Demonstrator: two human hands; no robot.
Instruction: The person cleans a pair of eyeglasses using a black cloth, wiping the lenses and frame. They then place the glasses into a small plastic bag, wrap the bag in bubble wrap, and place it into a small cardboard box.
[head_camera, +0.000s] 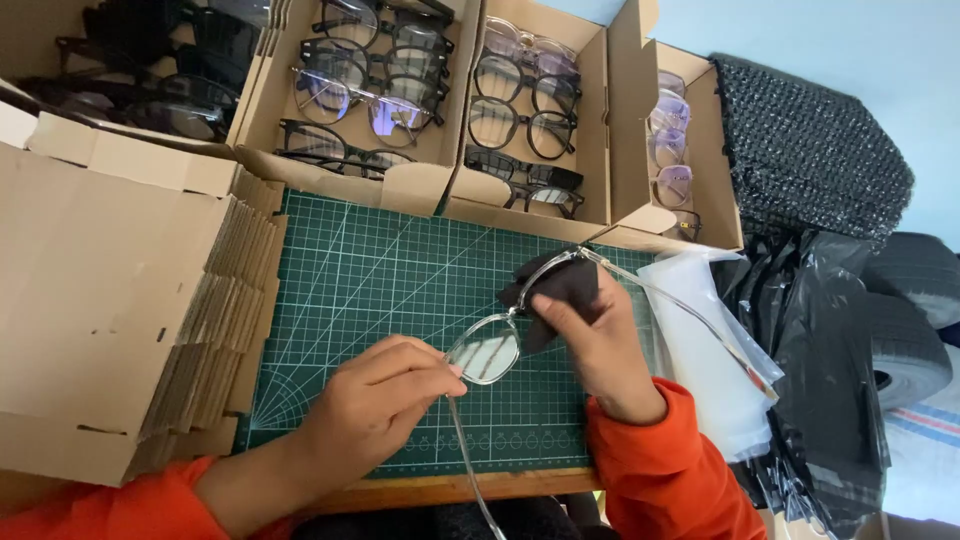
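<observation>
Clear-framed eyeglasses sit above the green cutting mat, left hand pinched on the near lens rim to steady them while right hand, closed on a black cloth, presses it against the far lens.

Dark green cutting mat, centre: pale white grid lines, diagonals, arcs at 7 o'clock corner. Clear-framed glasses with transparent lenses. Black wiping cloth over one lens. Bright orange sleeves at 6 o'clock. Plain brown cardboard boxes from 9 to 1 o'clock, holding black and clear frames. Black plastic bags at 3 o'clock; black textured mesh at 2 o'clock. Pale blue wall beyond.
</observation>
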